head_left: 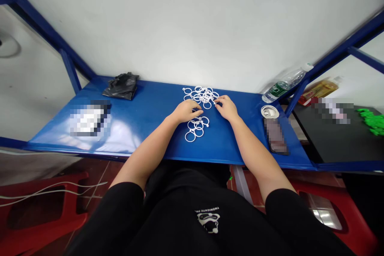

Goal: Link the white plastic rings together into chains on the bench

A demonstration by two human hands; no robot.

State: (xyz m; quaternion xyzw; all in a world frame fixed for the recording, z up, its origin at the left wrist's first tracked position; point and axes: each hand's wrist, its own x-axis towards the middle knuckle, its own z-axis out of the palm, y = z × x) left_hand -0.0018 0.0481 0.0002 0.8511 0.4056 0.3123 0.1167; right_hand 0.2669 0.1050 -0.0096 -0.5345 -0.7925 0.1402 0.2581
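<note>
Several white plastic curtain rings with small eyelets lie in a heap (205,95) toward the wall side of the blue table. A smaller group of the same rings (198,131) is spread nearer to me. Between the two groups, my left hand (186,111) is closed, thumb and fingers curled about a white ring that shows only in part. My right hand (227,108) is at the right edge of the heap, its fingertips pinched at a ring's small eyelet. Its lower fingers are partly hidden.
On the blue table (150,128), a black plastic bag (121,86) and a blurred pale item (90,119) lie left. At right are a water bottle (285,85), a coiled white cable (269,111) and a blurred dark phone-like item (275,135). Red stools (45,224) stand below.
</note>
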